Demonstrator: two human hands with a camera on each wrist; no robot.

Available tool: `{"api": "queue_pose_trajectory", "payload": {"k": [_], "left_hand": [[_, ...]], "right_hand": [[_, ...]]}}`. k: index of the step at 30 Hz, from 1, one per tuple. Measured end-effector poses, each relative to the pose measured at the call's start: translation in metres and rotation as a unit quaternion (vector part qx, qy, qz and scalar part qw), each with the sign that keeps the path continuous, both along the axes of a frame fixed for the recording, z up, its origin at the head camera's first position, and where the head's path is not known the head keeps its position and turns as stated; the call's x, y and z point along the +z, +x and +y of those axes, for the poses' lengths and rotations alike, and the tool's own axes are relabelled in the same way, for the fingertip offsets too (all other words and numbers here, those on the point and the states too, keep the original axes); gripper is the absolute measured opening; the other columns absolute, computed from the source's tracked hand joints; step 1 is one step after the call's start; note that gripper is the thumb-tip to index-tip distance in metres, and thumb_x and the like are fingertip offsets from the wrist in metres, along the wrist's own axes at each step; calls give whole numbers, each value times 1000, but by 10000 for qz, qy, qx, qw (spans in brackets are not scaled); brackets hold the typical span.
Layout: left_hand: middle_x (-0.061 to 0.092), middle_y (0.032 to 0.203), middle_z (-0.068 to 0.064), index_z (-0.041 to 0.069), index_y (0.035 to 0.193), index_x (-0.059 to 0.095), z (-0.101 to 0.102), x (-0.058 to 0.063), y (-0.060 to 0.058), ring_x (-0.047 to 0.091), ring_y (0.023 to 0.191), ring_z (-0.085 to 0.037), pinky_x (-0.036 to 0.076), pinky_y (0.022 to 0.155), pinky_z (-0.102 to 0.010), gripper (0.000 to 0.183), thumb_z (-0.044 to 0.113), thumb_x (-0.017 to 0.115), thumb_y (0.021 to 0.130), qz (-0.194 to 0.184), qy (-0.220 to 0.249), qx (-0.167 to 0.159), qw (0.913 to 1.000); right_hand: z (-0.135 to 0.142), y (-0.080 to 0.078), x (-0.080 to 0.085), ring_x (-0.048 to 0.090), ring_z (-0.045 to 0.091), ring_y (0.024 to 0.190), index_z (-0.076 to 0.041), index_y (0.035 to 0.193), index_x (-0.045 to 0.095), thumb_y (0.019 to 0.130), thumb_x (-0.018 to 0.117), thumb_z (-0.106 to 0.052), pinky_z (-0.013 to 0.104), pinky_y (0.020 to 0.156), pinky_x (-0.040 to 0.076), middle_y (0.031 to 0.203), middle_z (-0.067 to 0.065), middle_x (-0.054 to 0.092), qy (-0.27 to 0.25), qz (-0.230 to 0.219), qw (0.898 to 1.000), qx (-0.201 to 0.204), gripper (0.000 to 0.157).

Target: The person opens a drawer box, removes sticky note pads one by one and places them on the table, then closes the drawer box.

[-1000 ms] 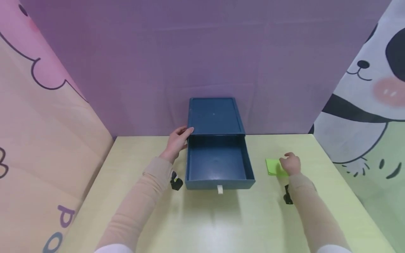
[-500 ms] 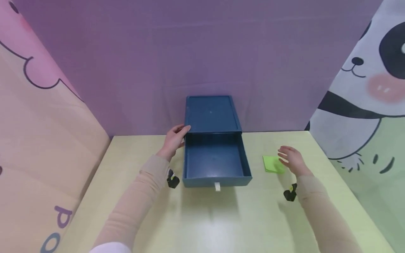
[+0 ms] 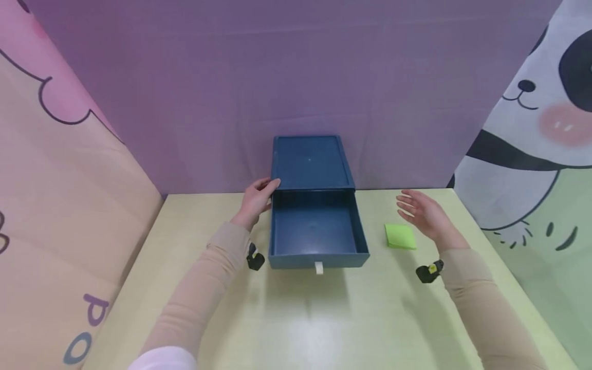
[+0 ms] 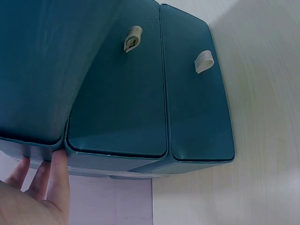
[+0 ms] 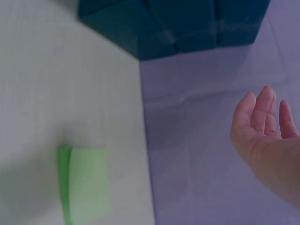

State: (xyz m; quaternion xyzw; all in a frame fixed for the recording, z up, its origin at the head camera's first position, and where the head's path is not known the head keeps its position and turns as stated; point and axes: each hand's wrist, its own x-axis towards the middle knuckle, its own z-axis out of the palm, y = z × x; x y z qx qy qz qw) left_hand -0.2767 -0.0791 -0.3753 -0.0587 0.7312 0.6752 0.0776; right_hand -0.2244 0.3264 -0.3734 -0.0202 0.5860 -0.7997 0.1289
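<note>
A blue drawer cabinet (image 3: 311, 163) stands at the back of the table, its top drawer (image 3: 316, 261) pulled out toward me. My left hand (image 3: 255, 201) rests at the cabinet's left front corner, thumb on the top edge; in the left wrist view its straight fingers (image 4: 59, 180) touch the side. Two lower drawers (image 4: 117, 93) are closed in that view. My right hand (image 3: 423, 213) hovers right of the cabinet, fingers loosely bent and holding nothing. Below it on the table lies a green pad of sticky notes (image 3: 400, 236), also visible in the right wrist view.
The pale table (image 3: 305, 318) runs back to a purple cloth wall (image 3: 208, 103). Cartoon-printed panels flank it left and right. A white pull tab (image 3: 319, 267) hangs from the top drawer's front. Black wrist devices (image 3: 429, 272) are strapped under both sleeves.
My right hand has lifted away from the green sticky notes and moved back past them, fingers opening out. My left hand stays at the cabinet's corner. The top drawer remains pulled out.
</note>
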Motion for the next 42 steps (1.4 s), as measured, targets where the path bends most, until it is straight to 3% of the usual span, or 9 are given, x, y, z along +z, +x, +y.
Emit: {"api": "queue_pose_trajectory", "payload": {"k": [11, 18, 22, 28, 31, 37, 42], "left_hand": [[44, 143, -10, 13, 142, 43, 0, 2, 1, 43, 131, -25, 44, 102, -45, 61, 41, 60, 91, 9, 1, -18, 10000], [44, 143, -9, 13, 142, 43, 0, 2, 1, 43, 131, -25, 44, 101, -45, 60, 40, 60, 91, -19, 5, 28, 10000], [45, 143, -9, 13, 142, 44, 1, 2, 1, 44, 131, -24, 45, 101, -44, 60, 41, 61, 91, -2, -2, 29, 10000], [45, 143, -9, 13, 142, 43, 2, 3, 0, 44, 131, -24, 44, 101, -45, 61, 41, 60, 91, -13, 23, 22, 10000], [44, 144, -9, 12, 142, 43, 2, 3, 0, 43, 132, -24, 44, 102, -45, 61, 41, 60, 91, -10, 31, -6, 10000], [44, 143, -9, 12, 142, 43, 1, 4, 0, 43, 131, -24, 44, 102, -45, 60, 40, 60, 91, -14, 49, 18, 10000], [45, 143, -9, 12, 141, 44, 2, 3, 0, 44, 131, -24, 44, 102, -45, 60, 41, 60, 91, -56, 35, 59, 10000]], "right_hand": [[-44, 2, 48, 63, 12, 98, -13, 107, 64, 105, 29, -17, 24, 90, 51, 105, 0, 67, -225, 782, 9899, 1163, 36], [-67, 12, 69, 62, 12, 103, -12, 112, 63, 104, 31, -12, 26, 93, 50, 111, 0, 65, -56, 1097, 9786, 1743, 33], [-81, 22, 78, 61, 11, 105, -13, 118, 61, 104, 32, -10, 26, 95, 49, 115, -2, 64, 316, 1249, 9606, 2464, 32], [-103, 36, 84, 61, 11, 103, -10, 122, 57, 103, 35, -10, 24, 95, 48, 116, -1, 63, 975, 1438, 9231, 3432, 29], [-111, 41, 83, 62, 12, 102, -7, 123, 55, 103, 35, -8, 25, 95, 48, 116, 0, 63, 1104, 1580, 9078, 3725, 29], [-123, 51, 78, 61, 13, 103, 2, 124, 52, 102, 39, -10, 27, 95, 48, 115, 2, 62, 1435, 1445, 8890, 4101, 29], [-130, 60, 72, 60, 14, 106, 16, 125, 45, 100, 45, -16, 28, 97, 48, 118, 18, 59, 1977, 1379, 8579, 4538, 40]]}}
